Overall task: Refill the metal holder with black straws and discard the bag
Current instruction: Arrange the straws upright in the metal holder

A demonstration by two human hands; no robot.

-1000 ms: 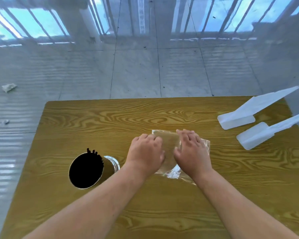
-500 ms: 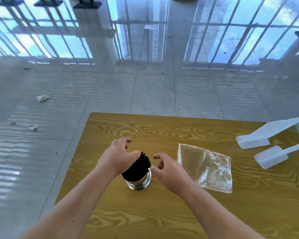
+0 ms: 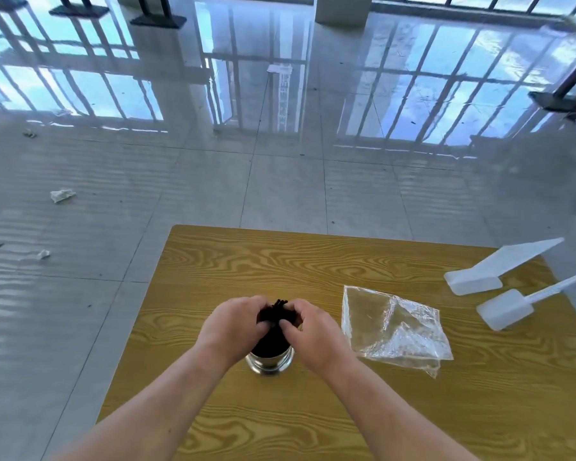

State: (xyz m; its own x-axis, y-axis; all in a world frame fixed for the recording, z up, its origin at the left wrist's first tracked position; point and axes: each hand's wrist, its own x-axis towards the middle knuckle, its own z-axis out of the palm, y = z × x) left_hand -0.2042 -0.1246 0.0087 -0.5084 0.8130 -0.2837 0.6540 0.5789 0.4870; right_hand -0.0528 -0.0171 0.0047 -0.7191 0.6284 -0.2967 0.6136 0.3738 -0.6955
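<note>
The table (image 3: 346,261) in the lower half of the frame is yellow-brown with a dark, wavy wood-grain pattern. The straws (image 3: 273,331) at the centre are black, and the holder (image 3: 269,364) below them is shiny silver. The bag (image 3: 393,324) to the right is clear, with white glints on its wrinkles. Two tools (image 3: 473,281) at the right edge are white. The floor (image 3: 80,311) is pale grey tile, with blue window reflections at the top.

Both hands cupped together, L hand (image 3: 234,324) & R hand (image 3: 313,331) fingers curled inward
</note>
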